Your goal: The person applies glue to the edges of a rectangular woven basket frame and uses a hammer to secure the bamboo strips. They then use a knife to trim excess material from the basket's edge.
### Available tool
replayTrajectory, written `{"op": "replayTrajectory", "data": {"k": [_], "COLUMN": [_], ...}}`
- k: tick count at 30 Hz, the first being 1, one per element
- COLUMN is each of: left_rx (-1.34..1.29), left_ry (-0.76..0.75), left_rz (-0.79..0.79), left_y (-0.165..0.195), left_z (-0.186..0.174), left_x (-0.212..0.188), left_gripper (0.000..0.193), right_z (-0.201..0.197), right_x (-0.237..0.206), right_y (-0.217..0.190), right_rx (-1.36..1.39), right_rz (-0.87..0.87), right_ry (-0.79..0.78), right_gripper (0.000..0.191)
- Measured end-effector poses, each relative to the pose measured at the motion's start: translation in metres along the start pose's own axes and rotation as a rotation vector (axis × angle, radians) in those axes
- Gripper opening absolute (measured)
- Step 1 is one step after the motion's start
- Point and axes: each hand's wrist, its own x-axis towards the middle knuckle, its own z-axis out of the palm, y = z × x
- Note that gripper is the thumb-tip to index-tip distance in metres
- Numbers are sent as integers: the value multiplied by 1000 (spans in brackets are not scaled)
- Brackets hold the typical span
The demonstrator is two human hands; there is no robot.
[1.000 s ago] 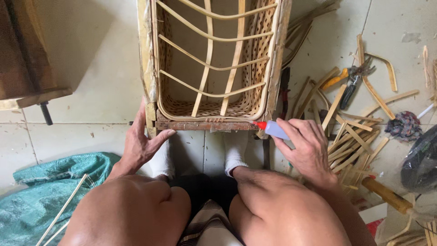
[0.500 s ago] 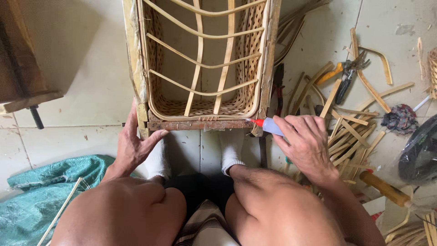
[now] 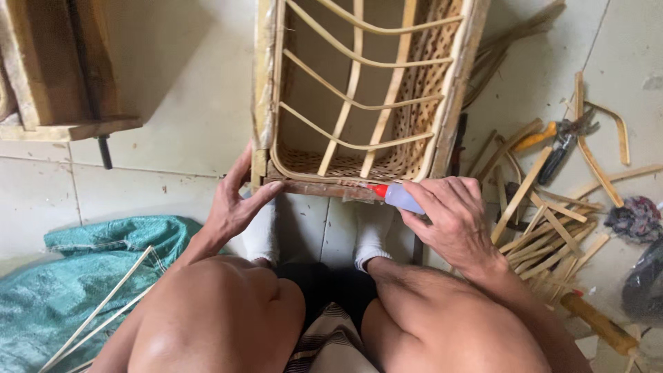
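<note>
A woven rattan frame (image 3: 359,90) with curved cane slats stands on the tiled floor in front of my knees. My left hand (image 3: 235,200) grips its near left corner, thumb along the bottom wooden rail (image 3: 318,187). My right hand (image 3: 449,221) holds a small clear glue bottle (image 3: 400,199) with a red nozzle, its tip touching the rail near the right corner. My feet in white socks (image 3: 369,235) rest under the frame.
Loose cane strips and offcuts (image 3: 545,221) litter the floor at right, with orange-handled pliers (image 3: 559,135) and a dark rag (image 3: 632,217). A green tarp (image 3: 83,276) with thin sticks lies at lower left. A wooden piece (image 3: 62,76) stands at upper left.
The view has shifted slightly; the frame sits a little further right. Both hands stay at the bottom rail, the bottle's tip still on it.
</note>
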Motion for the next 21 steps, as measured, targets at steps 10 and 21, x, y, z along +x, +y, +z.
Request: {"op": "replayTrajectory", "data": {"k": [10,21], "left_rx": [-6,-19], "left_ry": [5,-7], "left_rz": [20,19], "left_y": [7,11], "left_z": [-1,-1], "left_x": [2,2], "left_gripper": [85,86], "right_z": [-10,-20], "right_x": [11,1], "right_y": [-1,1], "right_rx": [-125,-174], "right_rz": [-68,-56], "right_ry": [-69,-62], "right_gripper": [50,45]}}
